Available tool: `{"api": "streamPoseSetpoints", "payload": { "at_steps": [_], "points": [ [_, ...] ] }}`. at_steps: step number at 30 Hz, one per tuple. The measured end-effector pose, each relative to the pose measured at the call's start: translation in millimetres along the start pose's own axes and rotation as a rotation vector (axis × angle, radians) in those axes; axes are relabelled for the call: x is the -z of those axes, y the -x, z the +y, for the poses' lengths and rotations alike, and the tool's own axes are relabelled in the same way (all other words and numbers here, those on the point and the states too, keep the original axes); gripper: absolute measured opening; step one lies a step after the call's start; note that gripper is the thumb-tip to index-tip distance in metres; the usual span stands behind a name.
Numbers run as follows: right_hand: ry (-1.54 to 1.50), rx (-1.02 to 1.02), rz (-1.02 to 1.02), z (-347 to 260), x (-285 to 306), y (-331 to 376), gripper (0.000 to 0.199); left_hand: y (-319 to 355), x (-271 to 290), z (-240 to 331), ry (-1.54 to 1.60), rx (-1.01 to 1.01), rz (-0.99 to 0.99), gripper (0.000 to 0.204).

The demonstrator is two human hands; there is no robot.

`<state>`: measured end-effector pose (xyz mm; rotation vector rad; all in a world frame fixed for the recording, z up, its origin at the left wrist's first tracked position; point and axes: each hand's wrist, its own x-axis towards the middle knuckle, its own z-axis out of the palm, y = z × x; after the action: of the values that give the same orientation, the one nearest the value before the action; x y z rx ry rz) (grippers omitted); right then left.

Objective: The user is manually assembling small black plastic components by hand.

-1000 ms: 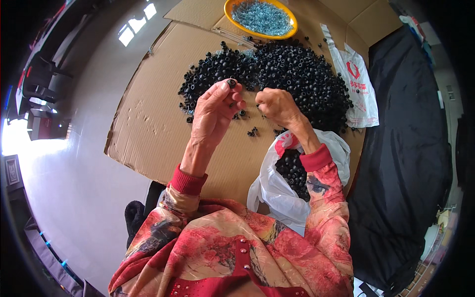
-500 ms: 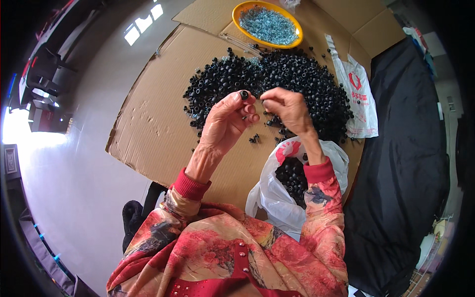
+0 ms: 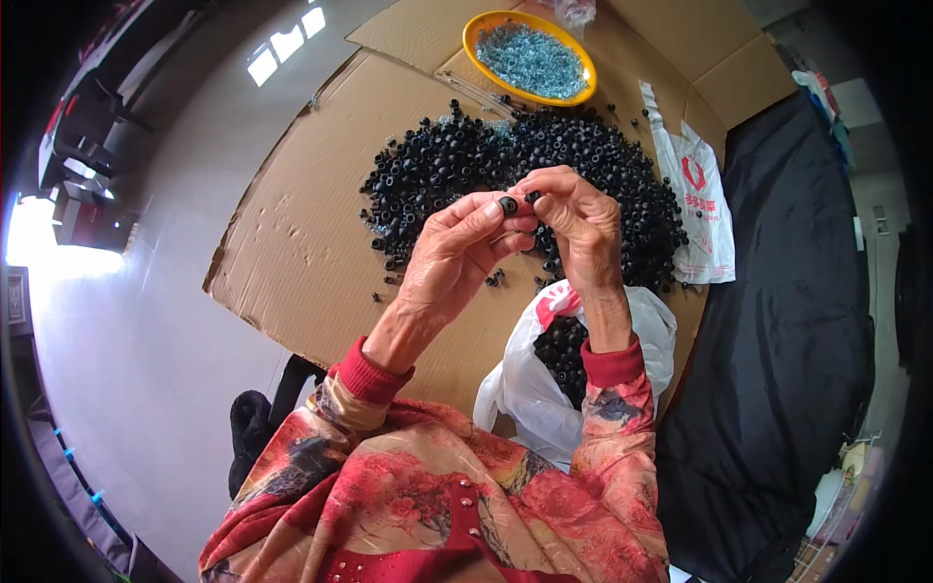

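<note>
Nearest, the red-cuffed sleeves point(image 3: 617, 413) end at the wrists, leaving both hands bare. By the right forearm, a white plastic bag point(image 3: 530, 379) stands with its mouth spread, showing black beads point(image 3: 559, 355) inside; it seems to be kept close so its opening is easy to reach. Beyond it, the left hand point(image 3: 457, 243) grips a round black piece point(image 3: 508, 205) between thumb and forefinger, the hollow end exposed, the other fingers curled loosely below. That tip hold probably keeps the hole clear and in sight. The right hand point(image 3: 583, 219) pinches a smaller dark piece point(image 3: 533, 196) in its fingertips just beside the first; whether the two pieces touch cannot be told. The hands meet at the near side of a large heap of black beads point(image 3: 544, 146), which lies on a cardboard sheet point(image 3: 292, 214) that likely keeps small parts off the floor. A few loose pieces point(image 3: 495, 279) lie near the heap's close edge. To the right, a flattened white bag point(image 3: 705, 204) lies beside the heap. Farthest, a yellow dish point(image 3: 590, 78) holds small clear bluish bits point(image 3: 530, 60), its rim presumably there to stop them scattering among the black ones.
</note>
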<state>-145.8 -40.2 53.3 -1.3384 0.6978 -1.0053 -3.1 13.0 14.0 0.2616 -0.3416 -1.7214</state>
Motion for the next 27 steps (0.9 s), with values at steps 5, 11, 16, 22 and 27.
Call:
{"api": "streamPoseSetpoints", "payload": {
  "at_steps": [5,11,16,22,27],
  "points": [
    [0.637,0.286,-0.021,-11.4,4.7,0.2,0.013,-1.5,-3.3,-2.6,0.013,-0.008,0.035,0.019],
    [0.905,0.506,-0.058,-21.4,-0.9,1.0,0.018,0.7,2.4,-3.6,-0.053,-0.010,-0.013,0.020],
    [0.815,0.424,-0.011,-21.9,-1.9,2.4,0.019,1.3,1.8,-5.1,-0.059,-0.010,-0.026,0.020],
    [0.932,0.525,-0.069,-23.1,0.2,2.5,0.017,0.1,4.5,-7.1,0.001,-0.003,-0.032,0.020],
    [0.933,0.529,-0.111,-25.7,-0.1,2.2,0.017,-1.2,10.0,-10.2,0.053,0.022,-0.056,0.020]
  ]
}}
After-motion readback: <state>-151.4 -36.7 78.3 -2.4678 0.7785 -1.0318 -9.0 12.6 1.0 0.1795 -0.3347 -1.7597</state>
